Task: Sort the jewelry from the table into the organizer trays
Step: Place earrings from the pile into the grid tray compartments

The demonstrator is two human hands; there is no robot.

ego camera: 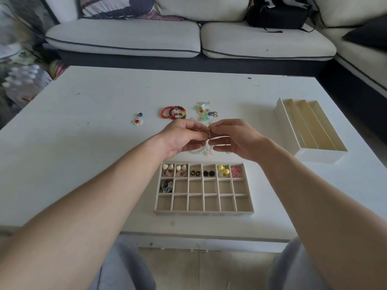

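Observation:
My left hand (pixel 182 136) and my right hand (pixel 234 139) meet above the table, both pinching a small gold ring-shaped earring (pixel 207 134) between their fingertips. Below them lies the grid organizer tray (pixel 204 212); its top row holds heart, butterfly, black, yellow and pink pieces, and one second-row cell holds a dark piece. Beaded bracelets (pixel 173 112), a pile of small earrings (pixel 206 113) and a flower earring (pixel 137 120) lie on the table beyond my hands. A clear beaded piece (pixel 206 151) lies partly hidden under my hands.
A long-slot organizer tray (pixel 310 130) stands at the right of the white table (pixel 83 143). A sofa (pixel 125 38) with a black bag (pixel 276 15) runs behind the table. Clutter sits on the floor at far left.

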